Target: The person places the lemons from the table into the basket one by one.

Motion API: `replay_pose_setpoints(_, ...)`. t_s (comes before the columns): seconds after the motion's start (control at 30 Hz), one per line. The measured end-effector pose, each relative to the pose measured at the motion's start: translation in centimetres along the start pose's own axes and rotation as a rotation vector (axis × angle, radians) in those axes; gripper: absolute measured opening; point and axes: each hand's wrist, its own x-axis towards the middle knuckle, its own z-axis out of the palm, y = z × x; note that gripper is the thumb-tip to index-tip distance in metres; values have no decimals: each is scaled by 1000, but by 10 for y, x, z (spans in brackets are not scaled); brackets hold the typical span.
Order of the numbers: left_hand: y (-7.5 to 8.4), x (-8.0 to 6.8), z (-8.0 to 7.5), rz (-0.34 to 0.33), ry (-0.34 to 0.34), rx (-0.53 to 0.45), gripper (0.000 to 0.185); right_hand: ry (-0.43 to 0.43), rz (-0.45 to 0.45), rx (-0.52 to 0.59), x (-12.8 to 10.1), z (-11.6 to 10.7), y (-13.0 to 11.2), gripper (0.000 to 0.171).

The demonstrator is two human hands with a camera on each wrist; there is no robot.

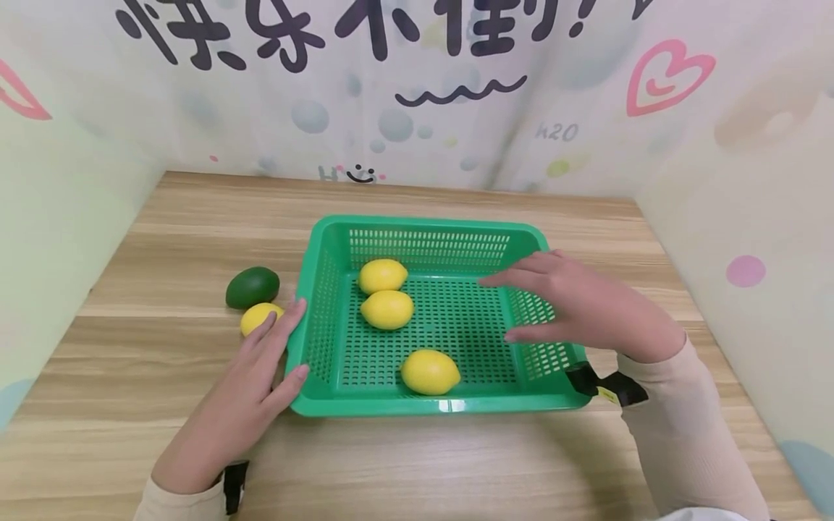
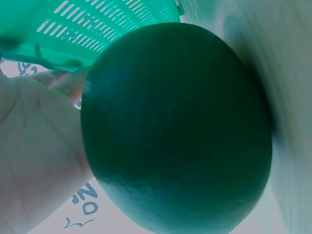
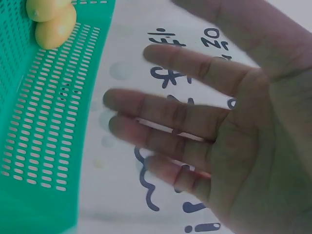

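Two hands at a green basket point(image 1: 329, 235) with three lemons inside, on a wooden table point(image 1: 163, 239).

The left hand point(image 1: 250, 383) lies flat on the table against the left wall of the basket, its fingers point(image 1: 276, 325) straight and relaxed, the thumb touching the basket's rim; it grips nothing. Just under its fingertips lies a yellow lemon point(image 1: 255, 315), partly covered, and a green lime point(image 1: 253, 286) sits touching that lemon on the far side; the left wrist view is almost filled by the lime. The right hand point(image 1: 580, 304) hovers over the right part of the basket, fingers spread and straight, holding nothing. The three lemons point(image 1: 387, 309) in the basket lie apart from its fingertips, to their left.
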Motion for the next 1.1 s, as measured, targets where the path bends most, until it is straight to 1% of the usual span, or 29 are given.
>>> replay_pose_setpoints(0.13,-1,0,1,-4,0,-3,72,15,21,-29,-7,1,1,67)
replay_pose_setpoints(0.37,-1,-1,1,-4,3,-3,72,34,105,-28,-18,2,1,67)
replay_pose_setpoints(0.6,-1,0,1,0,1,3,72,90,128,-52,-28,6,3,65)
replay_pose_setpoints(0.87,-2,0,3,10,7,0,73,111,177,-62,-38,11,8,58)
replay_pose_setpoints(1.0,-2,1,2,8,3,-6,73,136,181,-40,-43,15,11,56)
replay_pose_setpoints(1.1,-2,1,2,6,1,-5,72,151,209,-5,-48,18,12,56)
